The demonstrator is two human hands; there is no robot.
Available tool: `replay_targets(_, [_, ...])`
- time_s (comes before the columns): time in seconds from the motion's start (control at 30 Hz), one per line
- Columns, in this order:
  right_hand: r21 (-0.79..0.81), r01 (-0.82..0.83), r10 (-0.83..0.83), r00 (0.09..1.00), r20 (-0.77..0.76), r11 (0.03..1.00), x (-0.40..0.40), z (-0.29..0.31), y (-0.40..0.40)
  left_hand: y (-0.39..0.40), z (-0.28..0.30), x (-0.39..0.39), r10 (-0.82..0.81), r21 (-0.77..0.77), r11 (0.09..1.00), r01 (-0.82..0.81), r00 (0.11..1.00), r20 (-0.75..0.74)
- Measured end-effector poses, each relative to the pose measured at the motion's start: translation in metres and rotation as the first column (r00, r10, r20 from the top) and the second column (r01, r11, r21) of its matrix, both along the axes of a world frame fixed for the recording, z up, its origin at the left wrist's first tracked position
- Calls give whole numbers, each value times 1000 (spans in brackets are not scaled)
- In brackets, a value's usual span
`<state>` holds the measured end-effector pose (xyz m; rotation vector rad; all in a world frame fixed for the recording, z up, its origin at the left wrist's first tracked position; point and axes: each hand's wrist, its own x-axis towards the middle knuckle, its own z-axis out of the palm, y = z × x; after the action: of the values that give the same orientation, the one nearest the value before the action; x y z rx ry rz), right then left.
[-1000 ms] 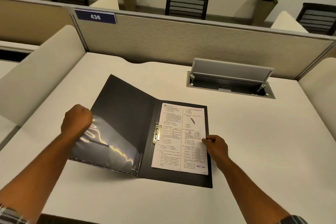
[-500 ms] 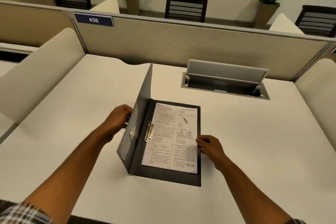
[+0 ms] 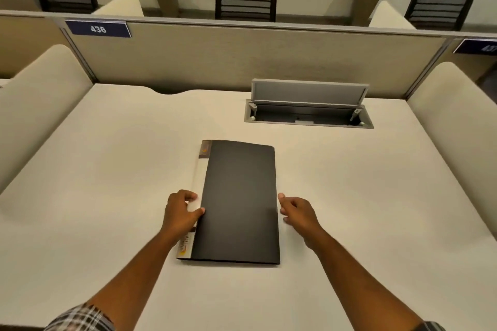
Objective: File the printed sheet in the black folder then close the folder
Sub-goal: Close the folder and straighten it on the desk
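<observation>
The black folder lies shut and flat on the white desk, its white labelled spine on the left. The printed sheet is hidden inside it. My left hand rests on the spine edge, thumb on the cover and fingers curled over the spine. My right hand sits just off the folder's right edge, fingers loosely spread and holding nothing; its fingertips are at or very near that edge.
A grey cable box with its lid raised is set into the desk behind the folder. A beige partition with a blue "436" tag closes the back. Cream side panels flank the desk.
The left hand swung the front cover over from the left and laid it down on the sheet. The right hand let go of the sheet and slid off to the folder's right edge.
</observation>
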<state>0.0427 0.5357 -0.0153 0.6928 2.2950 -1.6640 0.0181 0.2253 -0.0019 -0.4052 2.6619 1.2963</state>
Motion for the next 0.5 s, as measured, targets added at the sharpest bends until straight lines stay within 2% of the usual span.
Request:
replay_targets(0.13, [185,-59,61,998,-9,981,4,-6,-5,6,-8,5,13,-53,998,-15,999,-35])
replay_targets(0.23, [319,-98,114,993,-33,943,9,-5,-10,10,-10,2,78,-95,993,-73,996,47])
replay_targets(0.33, [412,-132,166,985,-50,902,13,-4,-15,13,-8,-4,64,-182,983,-39,988,138])
replay_targets(0.5, [424,-133,160,987,-28,896,15,-1,-19,18,-4,-8,155,-72,987,-141,955,251])
